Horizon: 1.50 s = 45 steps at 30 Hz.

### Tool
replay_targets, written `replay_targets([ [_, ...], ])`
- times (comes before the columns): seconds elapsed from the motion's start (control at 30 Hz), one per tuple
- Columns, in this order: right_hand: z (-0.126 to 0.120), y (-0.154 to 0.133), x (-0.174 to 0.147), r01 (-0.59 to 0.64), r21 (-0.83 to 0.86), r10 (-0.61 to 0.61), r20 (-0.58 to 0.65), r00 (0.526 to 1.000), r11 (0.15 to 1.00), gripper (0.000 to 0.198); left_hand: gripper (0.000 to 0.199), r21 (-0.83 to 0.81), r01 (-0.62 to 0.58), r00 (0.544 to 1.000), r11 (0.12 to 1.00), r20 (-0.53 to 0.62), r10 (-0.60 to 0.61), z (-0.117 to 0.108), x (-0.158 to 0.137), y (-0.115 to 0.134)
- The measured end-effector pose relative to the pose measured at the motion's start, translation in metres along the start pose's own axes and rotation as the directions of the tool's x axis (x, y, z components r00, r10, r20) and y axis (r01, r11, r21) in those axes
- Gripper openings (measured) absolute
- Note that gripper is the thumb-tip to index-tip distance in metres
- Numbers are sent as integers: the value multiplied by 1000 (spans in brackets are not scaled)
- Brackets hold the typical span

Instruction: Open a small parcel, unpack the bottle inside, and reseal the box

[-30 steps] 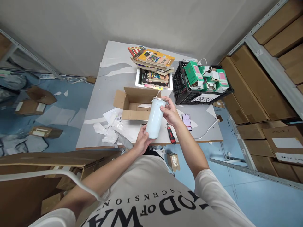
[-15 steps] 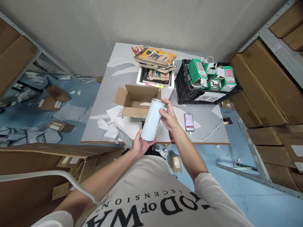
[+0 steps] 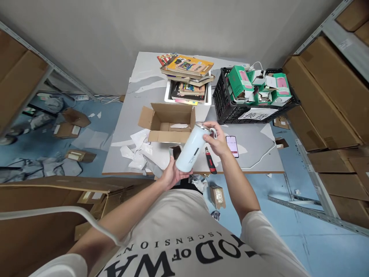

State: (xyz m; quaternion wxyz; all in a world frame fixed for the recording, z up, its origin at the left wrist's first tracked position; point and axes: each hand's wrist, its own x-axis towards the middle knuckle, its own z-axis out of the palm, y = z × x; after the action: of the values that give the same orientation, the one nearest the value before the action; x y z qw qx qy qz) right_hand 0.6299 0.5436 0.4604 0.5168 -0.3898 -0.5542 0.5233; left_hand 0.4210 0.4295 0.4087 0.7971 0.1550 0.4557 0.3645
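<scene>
A: Where was the pale blue bottle [image 3: 191,150]?

B: It was up in the air, tilted, above the near edge of the desk [image 3: 253,152]. It did not touch the desk.

A: What did the 2 hands do?

B: The left hand [image 3: 172,175] cupped the bottom, fingers wrapped around it. The right hand [image 3: 218,137] had its fingers clenched on the lid at the top.

A: How could that go well?

B: I think the bottom hand had to grip tight so only the lid could turn. The open cardboard box [image 3: 168,123] sat just behind, and the red knife [image 3: 210,161] lay near the edge, so best to keep clear of both.
</scene>
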Motion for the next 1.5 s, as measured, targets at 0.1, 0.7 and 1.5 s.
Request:
replay_targets([
  [0.1,-14,-6,-1,135,-158,-159,-152,976,978,62,59,344,-241,942,908,-143,304,-35,-1,5],
  [0.7,57,23,-56,93,-487,-126,-35,991,868,51,76,824,-464,772,325,196,605,-91,77,4],
  [1.5,90,83,-69,89,-841,144,194,970,534,85,67,683,-623,739,381,352,575,-112,81,23],
])
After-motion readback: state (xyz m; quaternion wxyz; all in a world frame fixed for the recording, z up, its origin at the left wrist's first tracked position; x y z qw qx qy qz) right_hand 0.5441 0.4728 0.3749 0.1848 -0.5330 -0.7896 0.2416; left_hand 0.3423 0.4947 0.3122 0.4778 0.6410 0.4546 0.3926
